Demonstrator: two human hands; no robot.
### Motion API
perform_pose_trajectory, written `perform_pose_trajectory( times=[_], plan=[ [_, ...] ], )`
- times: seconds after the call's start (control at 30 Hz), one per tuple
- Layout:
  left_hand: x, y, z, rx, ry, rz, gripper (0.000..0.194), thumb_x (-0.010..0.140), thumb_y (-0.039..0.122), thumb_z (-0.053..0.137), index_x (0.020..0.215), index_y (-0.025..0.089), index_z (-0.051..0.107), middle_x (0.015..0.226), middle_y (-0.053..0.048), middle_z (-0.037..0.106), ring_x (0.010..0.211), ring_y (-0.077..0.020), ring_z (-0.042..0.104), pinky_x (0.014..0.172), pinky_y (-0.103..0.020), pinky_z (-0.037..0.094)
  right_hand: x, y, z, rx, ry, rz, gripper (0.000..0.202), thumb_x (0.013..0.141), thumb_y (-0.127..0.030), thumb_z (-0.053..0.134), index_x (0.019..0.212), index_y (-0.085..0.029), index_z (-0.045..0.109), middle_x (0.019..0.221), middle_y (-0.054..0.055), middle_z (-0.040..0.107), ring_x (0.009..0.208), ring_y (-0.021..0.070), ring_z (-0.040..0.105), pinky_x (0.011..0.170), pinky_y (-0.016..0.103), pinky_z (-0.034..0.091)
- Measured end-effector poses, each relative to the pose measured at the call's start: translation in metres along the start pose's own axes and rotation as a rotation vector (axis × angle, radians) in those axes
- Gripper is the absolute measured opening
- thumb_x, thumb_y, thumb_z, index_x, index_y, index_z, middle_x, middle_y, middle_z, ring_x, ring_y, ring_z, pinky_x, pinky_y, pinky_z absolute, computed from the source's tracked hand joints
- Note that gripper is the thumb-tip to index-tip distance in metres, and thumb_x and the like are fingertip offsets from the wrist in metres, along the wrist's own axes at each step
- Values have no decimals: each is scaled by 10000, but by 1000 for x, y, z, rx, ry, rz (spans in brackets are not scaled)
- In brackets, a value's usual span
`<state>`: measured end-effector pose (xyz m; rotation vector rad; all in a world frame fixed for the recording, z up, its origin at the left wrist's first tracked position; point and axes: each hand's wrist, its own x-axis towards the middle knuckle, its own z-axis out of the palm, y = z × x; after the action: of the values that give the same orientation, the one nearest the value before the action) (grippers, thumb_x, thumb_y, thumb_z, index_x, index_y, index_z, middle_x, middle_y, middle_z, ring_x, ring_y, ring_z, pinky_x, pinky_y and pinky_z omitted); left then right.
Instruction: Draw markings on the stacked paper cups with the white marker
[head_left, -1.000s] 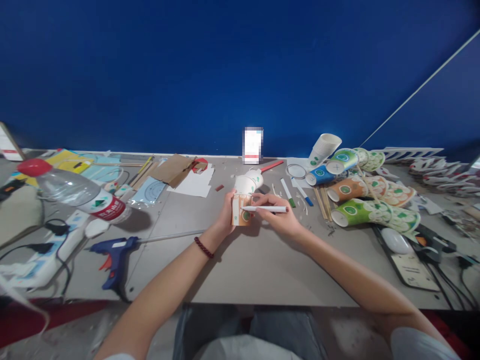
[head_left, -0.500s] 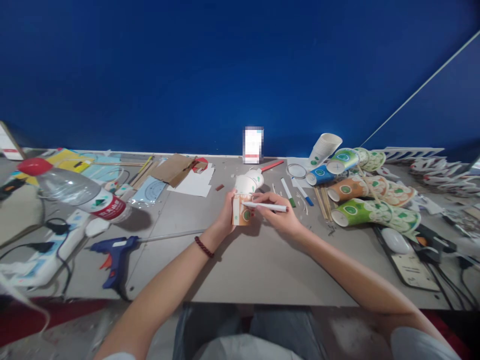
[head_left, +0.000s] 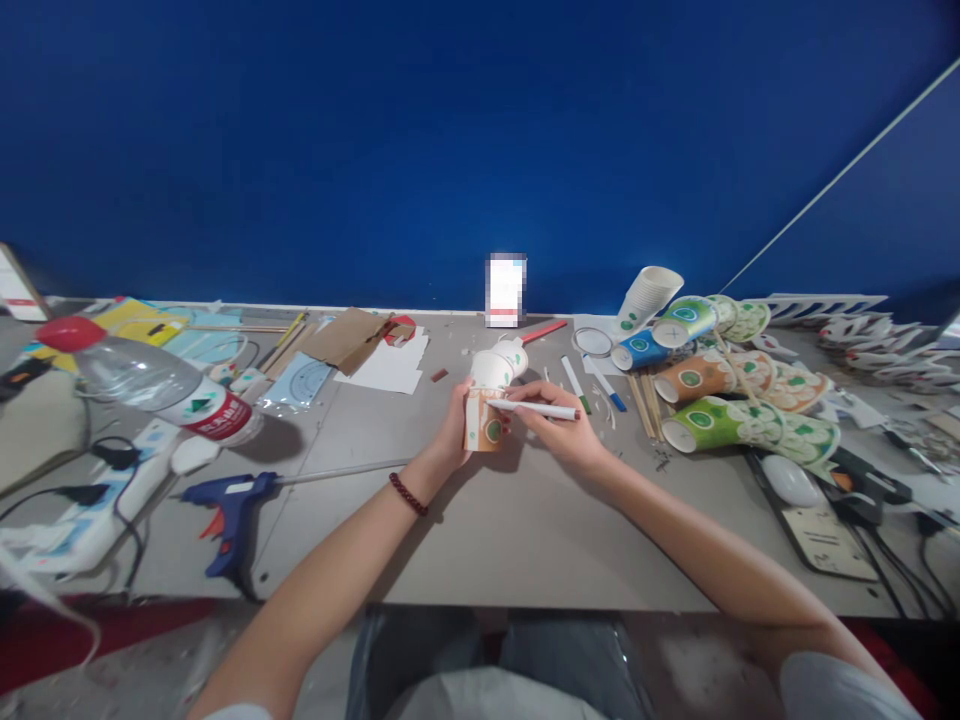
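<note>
1. I watch through the head camera, and I see the left hand [head_left: 451,432] closed around the side of an orange-printed paper cup [head_left: 475,436], near the middle of the desk. At its twelve o'clock, white paper cups [head_left: 489,368] adjoin it.
2. The right hand [head_left: 564,432] pinches a white marker [head_left: 546,410] with a red end. The marker lies across the cup, its tip pointing to nine o'clock. I cannot tell if the tip is touching the paper.
3. What has just changed is small: compared with one second ago, the tip is a little more toward twelve o'clock, nearer to the white cups. The orange-printed cup has stayed almost in the same place.
4. For me this means that the marking work is probably in progress, with the left hand as steady support and the right hand making the fine movement. A slip of the cup could spoil the line, I think.
5. From the cup, a green-ended marker [head_left: 573,380] and a blue-ended marker [head_left: 609,390] lie between two and three o'clock. The blue glue gun [head_left: 234,510] rests between eight and nine o'clock, well apart from both hands.
</note>
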<state>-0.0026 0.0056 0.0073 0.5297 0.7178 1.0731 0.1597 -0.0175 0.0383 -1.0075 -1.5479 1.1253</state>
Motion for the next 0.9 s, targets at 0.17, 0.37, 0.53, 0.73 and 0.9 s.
perform_pose_trajectory(
  times=[0.17, 0.37, 0.53, 0.73, 0.9],
  plan=[
    [0, 0, 1, 7, 11, 0, 545, 912, 539, 382, 885, 94, 696, 693, -111, 683, 566, -198, 608, 547, -311, 489, 0, 0, 0, 15, -32, -20, 64, 784, -272, 683, 831, -237, 709, 966, 59, 766, 1139, 282, 668, 914, 425, 533],
    [-1, 1, 1, -11, 13, -20, 530, 898, 559, 415, 887, 109, 694, 680, -105, 680, 545, -195, 600, 533, -307, 480, 1, 1, -1, 0, -1, -20, 87, 797, -276, 673, 871, -248, 710, 1004, 54, 757, 1029, 261, 705, 887, 427, 544],
    [-1, 1, 1, 11, 7, -15, 539, 900, 559, 402, 871, 107, 694, 667, -99, 669, 545, -190, 597, 529, -301, 472, 1, 0, -2, 2, -32, -26, 63, 791, -257, 666, 838, -244, 706, 918, 47, 759, 1067, 268, 698, 905, 423, 535],
    [-2, 1, 0, 5, 7, -5, 525, 887, 570, 437, 907, 111, 690, 707, -100, 687, 579, -200, 617, 559, -312, 488, 1, 2, -2, -6, -34, -20, 47, 788, -253, 666, 817, -239, 700, 916, 52, 764, 1151, 287, 667, 930, 433, 522],
    [-1, 0, -1, 1, -23, -31, 537, 883, 580, 433, 881, 109, 692, 669, -101, 679, 553, -191, 604, 549, -302, 483, 2, 0, -3, -18, 1, -13, 112, 784, -288, 666, 876, -232, 699, 985, 64, 755, 968, 256, 716, 842, 417, 551]
  ],
)
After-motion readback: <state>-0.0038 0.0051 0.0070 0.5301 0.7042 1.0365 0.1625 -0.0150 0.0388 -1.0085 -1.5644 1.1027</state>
